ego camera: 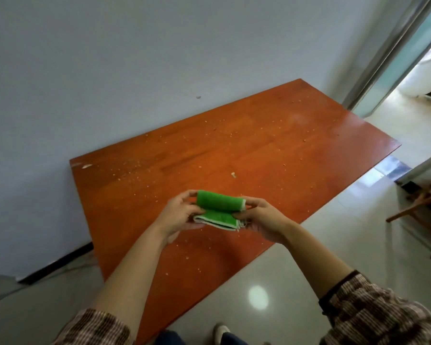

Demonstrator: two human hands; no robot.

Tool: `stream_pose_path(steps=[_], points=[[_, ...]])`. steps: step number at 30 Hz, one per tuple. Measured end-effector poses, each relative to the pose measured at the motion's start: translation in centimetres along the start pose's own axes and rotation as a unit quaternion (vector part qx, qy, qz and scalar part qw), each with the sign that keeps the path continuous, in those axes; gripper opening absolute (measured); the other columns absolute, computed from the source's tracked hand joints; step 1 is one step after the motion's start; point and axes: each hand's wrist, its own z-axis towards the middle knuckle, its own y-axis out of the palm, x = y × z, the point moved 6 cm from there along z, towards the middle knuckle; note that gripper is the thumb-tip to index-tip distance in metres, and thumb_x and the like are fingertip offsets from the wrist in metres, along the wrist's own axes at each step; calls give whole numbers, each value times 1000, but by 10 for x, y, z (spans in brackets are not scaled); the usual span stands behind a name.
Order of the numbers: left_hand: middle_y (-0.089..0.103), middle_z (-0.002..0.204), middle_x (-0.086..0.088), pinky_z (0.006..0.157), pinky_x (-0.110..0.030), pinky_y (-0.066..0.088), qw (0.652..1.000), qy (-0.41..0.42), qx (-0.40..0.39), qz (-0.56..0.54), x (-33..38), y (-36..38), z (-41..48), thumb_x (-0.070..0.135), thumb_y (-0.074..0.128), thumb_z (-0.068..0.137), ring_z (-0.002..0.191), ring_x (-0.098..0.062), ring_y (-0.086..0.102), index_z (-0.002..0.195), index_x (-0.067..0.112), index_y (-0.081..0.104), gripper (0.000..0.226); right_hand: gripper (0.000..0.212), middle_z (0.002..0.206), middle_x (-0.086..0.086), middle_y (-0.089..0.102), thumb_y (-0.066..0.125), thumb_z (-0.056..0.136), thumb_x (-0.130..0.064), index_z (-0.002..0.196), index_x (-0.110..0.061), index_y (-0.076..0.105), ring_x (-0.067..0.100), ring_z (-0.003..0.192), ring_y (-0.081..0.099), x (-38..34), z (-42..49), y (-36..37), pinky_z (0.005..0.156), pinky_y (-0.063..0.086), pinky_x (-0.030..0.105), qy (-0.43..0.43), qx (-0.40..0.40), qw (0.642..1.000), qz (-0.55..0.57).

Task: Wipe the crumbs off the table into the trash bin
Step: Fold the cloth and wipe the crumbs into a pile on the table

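A green cloth (218, 210) with a white edge is folded over on itself and held in the air above the near part of the orange-brown wooden table (259, 150). My left hand (178, 215) grips its left end and my right hand (261, 217) grips its right end. Pale crumbs (130, 170) are scattered over most of the tabletop, thickest at the far left near the wall, with one larger bit (233, 174) near the middle. No trash bin is in view.
The table stands against a pale wall (110, 70) along its far side. A sliding glass door frame (393, 58) stands at the right. Wooden furniture legs (418, 205) stand on the shiny tiled floor (271, 282) at the right.
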Motion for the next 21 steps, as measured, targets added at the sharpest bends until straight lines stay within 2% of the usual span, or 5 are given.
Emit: stream_pose_path(steps=[4, 8, 11, 14, 21], points=[[61, 101, -19, 72, -33, 58, 998, -28, -49, -23, 2, -34, 17, -4, 37, 92, 93, -28, 65, 94, 4, 59, 24, 31, 85, 20, 63, 52, 72, 5, 77, -14, 76, 32, 80, 51, -2, 31, 21, 67, 41, 39, -13, 60, 998, -27], [57, 111, -22, 84, -39, 55, 989, -73, -129, -22, 2, -76, 28, 11, 49, 93, 104, -34, 60, 84, 7, 57, 13, 54, 74, 11, 62, 35, 77, 22, 60, -15, 71, 24, 66, 45, 1, 60, 56, 52, 38, 27, -29, 139, 988, -56], [56, 99, -15, 74, -32, 57, 990, -63, -117, 53, 2, -109, 35, -4, 56, 87, 96, -28, 60, 80, 9, 54, 15, 49, 86, 16, 61, 34, 77, 21, 73, -11, 71, 28, 76, 48, 13, 74, 86, 62, 41, 34, -21, 187, 982, -11], [57, 88, -12, 62, -28, 55, 993, -64, -92, -26, 2, -138, 40, -10, 51, 86, 83, -23, 61, 79, 12, 50, 23, 25, 95, 13, 59, 47, 86, 2, 99, -9, 65, 22, 83, 52, 24, 85, 119, 71, 39, 34, -19, 221, 965, 138], [64, 87, -16, 62, -28, 59, 972, -112, -84, -189, -17, -170, 42, -12, 51, 85, 75, -22, 68, 77, 15, 42, 29, 24, 105, -6, 60, 62, 67, -24, 91, -21, 63, 13, 105, 46, 44, 110, 192, 83, 27, 39, 18, 173, 949, 262]])
